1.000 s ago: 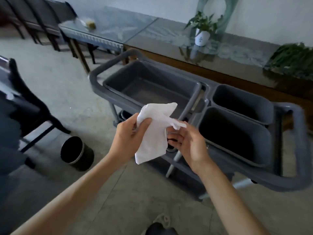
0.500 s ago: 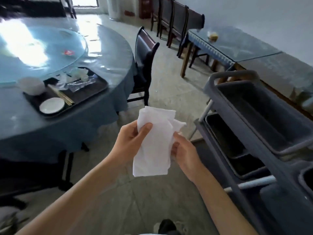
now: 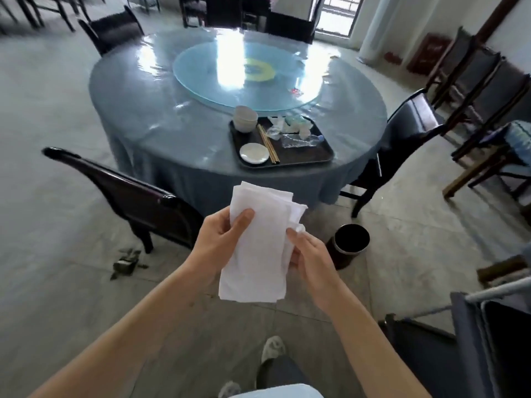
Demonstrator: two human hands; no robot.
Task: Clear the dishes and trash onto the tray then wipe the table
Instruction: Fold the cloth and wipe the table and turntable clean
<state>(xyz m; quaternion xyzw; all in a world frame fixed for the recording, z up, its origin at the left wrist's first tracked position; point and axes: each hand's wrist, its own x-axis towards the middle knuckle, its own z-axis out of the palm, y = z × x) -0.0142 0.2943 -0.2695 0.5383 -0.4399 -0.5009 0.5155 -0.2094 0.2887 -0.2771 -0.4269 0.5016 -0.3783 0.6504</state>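
The person is standing on the floor a little back from the round table (image 3: 161, 133), holding a white cloth (image 3: 258, 245) in both hands in front of the body. The cloth is folded into a long strip, and its long axis is running up and down in the head view, leaning slightly so that the top end is pointing away toward the table and the bottom end is hanging down toward the floor. The left hand (image 3: 221, 242) is gripping the cloth's left edge near the top, its thumb lying across the front and its fingers curling behind. The right hand (image 3: 310, 257) is pinching the right edge, its grip closing on a bunched fold between thumb and fingers.

On the table's near side a dark tray (image 3: 310, 156) is sitting, just beside the glass turntable (image 3: 201, 70). It is carrying stacked bowls (image 3: 244, 117) at its far left corner, a small plate (image 3: 254, 153) at its near left, chopsticks (image 3: 267, 143) lying lengthwise beside the plate, and crumpled plastic wrappers (image 3: 290, 132) on the right.

A dark chair (image 3: 135, 196) is standing left of the cloth, another chair (image 3: 408, 127) to the table's right, and a black bin (image 3: 349, 245) on the floor just right of the right hand. A grey cart (image 3: 471, 340) is showing at the lower right edge.
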